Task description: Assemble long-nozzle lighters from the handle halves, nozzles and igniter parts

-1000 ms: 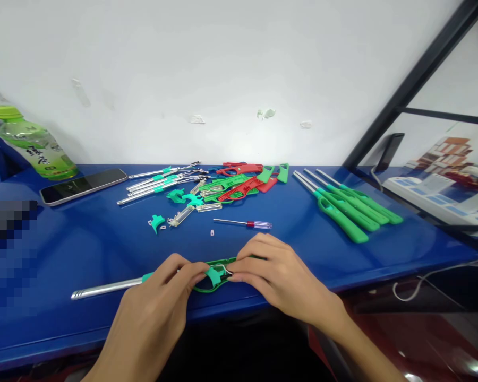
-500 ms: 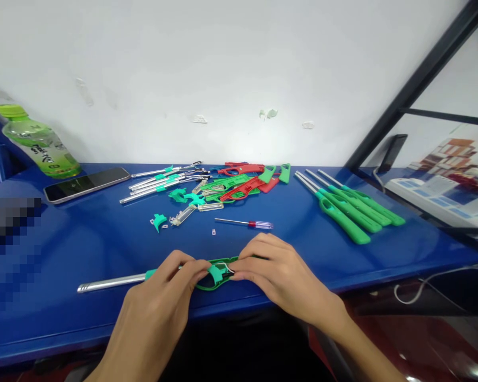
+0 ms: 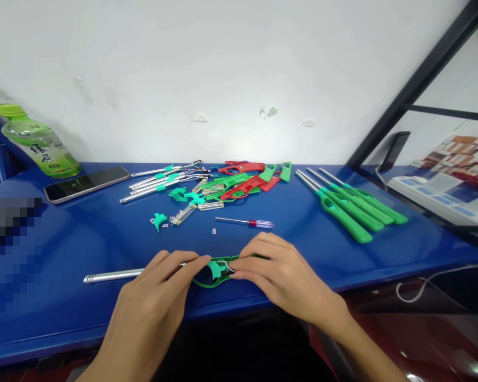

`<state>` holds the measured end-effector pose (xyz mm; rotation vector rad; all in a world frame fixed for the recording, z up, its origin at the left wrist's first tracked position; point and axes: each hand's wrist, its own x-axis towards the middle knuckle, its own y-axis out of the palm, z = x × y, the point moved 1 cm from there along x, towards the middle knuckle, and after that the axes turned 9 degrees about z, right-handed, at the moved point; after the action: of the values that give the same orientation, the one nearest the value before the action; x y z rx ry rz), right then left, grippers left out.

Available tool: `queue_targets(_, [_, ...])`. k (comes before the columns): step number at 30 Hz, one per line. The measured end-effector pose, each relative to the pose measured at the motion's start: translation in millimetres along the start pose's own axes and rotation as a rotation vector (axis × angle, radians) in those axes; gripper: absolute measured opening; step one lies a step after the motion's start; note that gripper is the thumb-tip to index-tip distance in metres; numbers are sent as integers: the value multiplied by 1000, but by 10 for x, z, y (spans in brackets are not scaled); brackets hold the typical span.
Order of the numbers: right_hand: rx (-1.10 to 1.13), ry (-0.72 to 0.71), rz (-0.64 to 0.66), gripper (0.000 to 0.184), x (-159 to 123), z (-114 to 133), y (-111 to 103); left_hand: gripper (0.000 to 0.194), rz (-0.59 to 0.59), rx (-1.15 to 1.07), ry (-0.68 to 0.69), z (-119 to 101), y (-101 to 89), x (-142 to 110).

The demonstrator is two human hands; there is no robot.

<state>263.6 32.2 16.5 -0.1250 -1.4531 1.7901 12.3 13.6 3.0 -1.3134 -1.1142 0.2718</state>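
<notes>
A green lighter handle half (image 3: 207,284) lies open side up near the table's front edge, between my hands. Its silver tube (image 3: 113,275) sticks out to the left. My left hand (image 3: 159,289) is closed over the tube end of the lighter, hiding the joint. Inside the shell sits a teal trigger (image 3: 215,269), with a white wire (image 3: 225,263) looping beside it. My right hand (image 3: 276,276) pinches the lighter's inner parts right of the trigger, where a black piece shows at the fingertips. The handle's right end is mostly hidden beneath that hand.
Behind lie a screwdriver (image 3: 245,222), loose teal triggers (image 3: 159,221), silver tubes with wires (image 3: 155,185), clear fuel tanks (image 3: 184,214) and red and green shells (image 3: 242,187). Several green lighters (image 3: 348,217) rest at right. A phone (image 3: 87,184) and bottle (image 3: 37,143) stand left.
My left hand has shifted slightly, its fingers now flatter over the tube end. The silver tube has swung a little upward and to the right. My right hand keeps its pinch.
</notes>
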Motion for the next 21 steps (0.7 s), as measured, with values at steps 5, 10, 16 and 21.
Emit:
queue_targets(5, [-2, 8, 0, 18, 6, 6, -7, 33, -7, -51, 14, 20, -18, 1])
queue_targets(10, [-6, 7, 2, 18, 7, 8, -6, 36, -11, -68, 33, 9, -30, 43])
queue_targets(16, [-7, 7, 4, 18, 4, 6, 0, 35, -26, -50, 29, 16, -33, 57])
queue_targets(21, [-15, 7, -5, 18, 2, 9, 1, 30, -38, -38, 15, -7, -22, 44])
